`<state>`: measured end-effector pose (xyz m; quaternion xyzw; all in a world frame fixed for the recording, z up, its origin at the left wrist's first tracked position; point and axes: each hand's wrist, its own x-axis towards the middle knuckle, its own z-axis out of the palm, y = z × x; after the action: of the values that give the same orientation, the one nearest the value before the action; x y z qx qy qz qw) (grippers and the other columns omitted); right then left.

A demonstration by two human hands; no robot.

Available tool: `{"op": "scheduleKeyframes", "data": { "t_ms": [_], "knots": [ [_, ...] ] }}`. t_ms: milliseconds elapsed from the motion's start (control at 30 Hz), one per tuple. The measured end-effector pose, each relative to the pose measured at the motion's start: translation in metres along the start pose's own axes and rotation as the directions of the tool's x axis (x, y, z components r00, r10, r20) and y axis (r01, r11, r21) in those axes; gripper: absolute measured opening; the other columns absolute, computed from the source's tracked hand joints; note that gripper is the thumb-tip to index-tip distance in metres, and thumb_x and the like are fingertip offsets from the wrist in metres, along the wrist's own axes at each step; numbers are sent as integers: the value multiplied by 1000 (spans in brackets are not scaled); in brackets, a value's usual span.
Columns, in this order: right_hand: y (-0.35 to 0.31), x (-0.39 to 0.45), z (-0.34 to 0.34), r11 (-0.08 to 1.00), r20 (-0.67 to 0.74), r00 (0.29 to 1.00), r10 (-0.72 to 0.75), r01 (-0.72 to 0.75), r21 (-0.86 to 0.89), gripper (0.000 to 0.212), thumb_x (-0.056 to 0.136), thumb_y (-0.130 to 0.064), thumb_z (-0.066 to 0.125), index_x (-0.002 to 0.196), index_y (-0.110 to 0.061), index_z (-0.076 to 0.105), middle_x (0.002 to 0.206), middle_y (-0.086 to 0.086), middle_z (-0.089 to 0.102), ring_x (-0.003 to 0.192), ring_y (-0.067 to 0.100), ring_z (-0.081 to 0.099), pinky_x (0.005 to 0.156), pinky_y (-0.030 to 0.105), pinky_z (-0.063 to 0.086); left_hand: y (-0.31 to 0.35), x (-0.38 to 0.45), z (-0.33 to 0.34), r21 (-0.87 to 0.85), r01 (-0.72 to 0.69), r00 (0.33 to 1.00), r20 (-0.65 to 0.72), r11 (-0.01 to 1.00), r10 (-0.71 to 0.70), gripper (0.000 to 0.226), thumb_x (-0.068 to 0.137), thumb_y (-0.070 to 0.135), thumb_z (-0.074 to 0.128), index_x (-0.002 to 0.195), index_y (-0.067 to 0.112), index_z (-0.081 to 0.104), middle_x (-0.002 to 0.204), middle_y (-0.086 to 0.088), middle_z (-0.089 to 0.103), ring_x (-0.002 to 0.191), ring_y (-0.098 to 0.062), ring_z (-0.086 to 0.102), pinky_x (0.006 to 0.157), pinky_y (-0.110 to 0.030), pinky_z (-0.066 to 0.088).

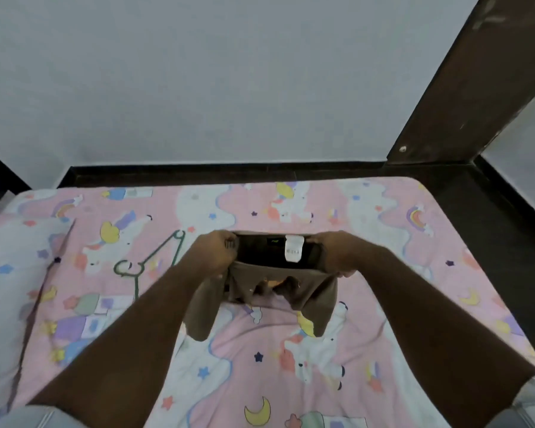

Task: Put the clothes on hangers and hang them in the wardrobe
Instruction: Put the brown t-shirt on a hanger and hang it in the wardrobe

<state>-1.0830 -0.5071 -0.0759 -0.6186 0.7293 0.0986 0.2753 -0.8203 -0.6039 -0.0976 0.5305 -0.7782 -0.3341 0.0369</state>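
A pair of brown shorts (309, 299) hangs above the bed, held up by its waistband. My left hand (213, 254) grips the waistband's left end and my right hand (337, 253) grips its right end, stretching it wide. The dark inside of the waistband faces me, with a white label (293, 248) sewn in. The two legs dangle down toward the sheet. A green wire hanger (150, 263) lies flat on the bed just left of my left forearm, partly hidden by it.
The bed (383, 230) carries a pink unicorn-print sheet. A matching pillow (16, 273) lies at the left. A dark bed frame (229, 171) runs along the grey wall, and a brown post (464, 88) rises at the far right corner.
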Motion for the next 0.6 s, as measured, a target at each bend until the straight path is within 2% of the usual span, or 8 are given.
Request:
{"op": "scheduleKeyframes", "data": {
  "t_ms": [33, 100, 167, 267, 400, 500, 600],
  "knots": [
    [6, 14, 22, 1000, 31, 999, -10, 10, 3, 60, 84, -11, 61, 140, -29, 52, 114, 2, 68, 72, 13, 57, 57, 17, 43, -13, 5, 20, 13, 16, 999, 29, 1000, -17, 28, 90, 12, 56, 114, 20, 67, 102, -9, 71, 64, -17, 63, 65, -24, 48],
    [17, 41, 65, 999, 74, 997, -26, 25, 20, 60, 87, -17, 62, 144, -32, 48, 123, 1, 67, 92, 21, 64, 75, 24, 51, -39, 15, 60, 29, 60, 995, 80, 998, -62, 31, 91, 14, 57, 121, 18, 66, 114, -9, 70, 93, -26, 66, 78, -23, 41],
    [27, 72, 102, 999, 83, 996, -36, 33, 35, 53, 91, -23, 62, 143, -28, 50, 131, 1, 64, 113, 25, 62, 89, 27, 48, -61, 29, 94, 27, 102, 989, 103, 994, -104, 33, 93, 16, 55, 124, 18, 65, 123, -8, 68, 113, -29, 62, 86, -25, 40],
    [42, 120, 144, 1000, 97, 995, -2, -1, 21, 53, 91, -31, 59, 142, -23, 48, 132, 6, 62, 116, 28, 61, 92, 31, 48, -91, 57, 135, 33, 130, 988, 78, 991, -132, 39, 91, 13, 56, 130, 17, 62, 126, -10, 67, 118, -31, 59, 97, -33, 44],
    [68, 184, 185, 996, 85, 995, 48, -54, 71, 64, 86, -47, 55, 146, -31, 42, 133, 4, 61, 119, 31, 59, 98, 41, 50, -120, 98, 181, 50, 158, 986, 43, 986, -160, 45, 95, 18, 55, 141, 17, 55, 124, -14, 66, 113, -33, 61, 94, -39, 47],
    [77, 216, 194, 999, 30, 999, 25, -26, 36, 63, 85, -42, 57, 145, -34, 38, 120, 8, 63, 105, 32, 63, 89, 43, 55, -140, 130, 210, 68, 185, 982, 18, 980, -187, 46, 96, 28, 55, 142, 20, 53, 123, -12, 66, 111, -32, 61, 94, -42, 50],
    [82, 244, 197, 1000, -22, 1000, 5, -5, 10, 55, 94, -30, 50, 147, -27, 38, 117, 13, 56, 103, 39, 62, 84, 41, 51, -148, 156, 226, 42, 206, 979, -22, 978, -205, 40, 97, 31, 58, 135, 21, 60, 124, -8, 68, 111, -31, 62, 94, -40, 50]
  ]
}}
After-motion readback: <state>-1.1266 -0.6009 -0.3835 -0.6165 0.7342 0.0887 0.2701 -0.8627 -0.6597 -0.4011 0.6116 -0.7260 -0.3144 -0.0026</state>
